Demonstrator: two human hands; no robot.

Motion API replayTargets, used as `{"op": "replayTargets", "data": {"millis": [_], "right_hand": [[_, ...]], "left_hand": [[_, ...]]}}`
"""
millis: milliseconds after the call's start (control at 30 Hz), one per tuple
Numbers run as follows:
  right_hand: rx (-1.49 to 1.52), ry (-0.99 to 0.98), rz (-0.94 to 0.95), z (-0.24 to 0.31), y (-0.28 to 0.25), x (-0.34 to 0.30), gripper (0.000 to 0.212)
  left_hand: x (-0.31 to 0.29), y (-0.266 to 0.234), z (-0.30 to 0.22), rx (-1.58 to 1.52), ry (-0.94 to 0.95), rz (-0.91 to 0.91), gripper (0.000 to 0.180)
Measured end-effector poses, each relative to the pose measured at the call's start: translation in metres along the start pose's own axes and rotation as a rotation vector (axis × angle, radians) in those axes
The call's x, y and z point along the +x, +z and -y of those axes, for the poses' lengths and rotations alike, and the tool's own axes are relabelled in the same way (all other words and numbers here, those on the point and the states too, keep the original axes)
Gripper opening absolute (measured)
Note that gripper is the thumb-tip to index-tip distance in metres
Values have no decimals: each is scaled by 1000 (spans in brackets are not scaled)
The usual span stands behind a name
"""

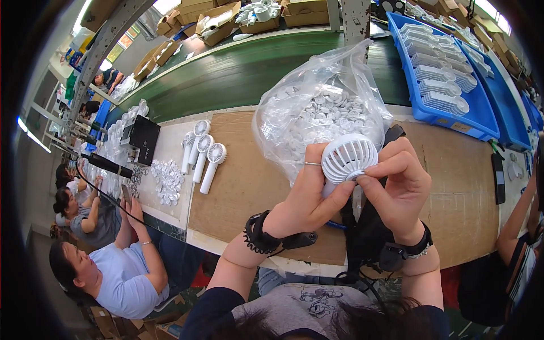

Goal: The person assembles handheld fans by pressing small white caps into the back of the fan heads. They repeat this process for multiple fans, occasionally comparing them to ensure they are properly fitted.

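My left hand [306, 195] is closed around a white handheld fan [347, 154], its round slotted grille turned up. Thumb and fingers of my right hand [401, 184] pinch a small white round piece [356, 175] against the hub of that grille. Just beyond my hands lies a clear plastic bag [272, 110], open and full of small white round parts [334, 116]. Several finished-looking white handheld fans [211, 167] rest on the table to the left. Beside them spreads a loose pile of small white pieces [167, 182]. The fan's handle is mostly hidden by my left hand.
Brown cardboard [459, 221] covers the worktop. A green conveyor belt [226, 73] runs behind. At right stand a blue crate [476, 127] of white parts and a dark phone [498, 178]. A black box [141, 139] is at left. Co-workers [127, 275] sit on both sides.
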State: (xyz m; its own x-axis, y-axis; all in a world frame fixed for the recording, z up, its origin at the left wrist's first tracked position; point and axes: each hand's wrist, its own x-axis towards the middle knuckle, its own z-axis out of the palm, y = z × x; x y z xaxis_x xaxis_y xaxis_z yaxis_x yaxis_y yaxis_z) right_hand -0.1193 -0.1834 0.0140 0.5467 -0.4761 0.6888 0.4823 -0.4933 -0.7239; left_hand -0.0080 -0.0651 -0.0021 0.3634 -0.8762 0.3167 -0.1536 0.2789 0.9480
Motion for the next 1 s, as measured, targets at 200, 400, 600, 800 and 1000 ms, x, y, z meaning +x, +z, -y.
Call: {"op": "replayTargets", "data": {"millis": [200, 400, 600, 800, 1000], "right_hand": [[31, 18, 15, -2, -3, 2, 30], [322, 178, 4, 2, 5, 5, 38], [381, 149, 193, -4, -3, 4, 34], [437, 174, 153, -2, 2, 2, 28], [408, 150, 156, -6, 1, 1, 24]], "left_hand": [[-1, 1, -4, -9, -21, 1, 41], [-1, 1, -5, -41, 3, 17, 42], [-1, 3, -5, -79, -41, 37, 42], [3, 1, -4, -26, -50, 58, 38], [3, 2, -1, -65, -108, 44, 39]]}}
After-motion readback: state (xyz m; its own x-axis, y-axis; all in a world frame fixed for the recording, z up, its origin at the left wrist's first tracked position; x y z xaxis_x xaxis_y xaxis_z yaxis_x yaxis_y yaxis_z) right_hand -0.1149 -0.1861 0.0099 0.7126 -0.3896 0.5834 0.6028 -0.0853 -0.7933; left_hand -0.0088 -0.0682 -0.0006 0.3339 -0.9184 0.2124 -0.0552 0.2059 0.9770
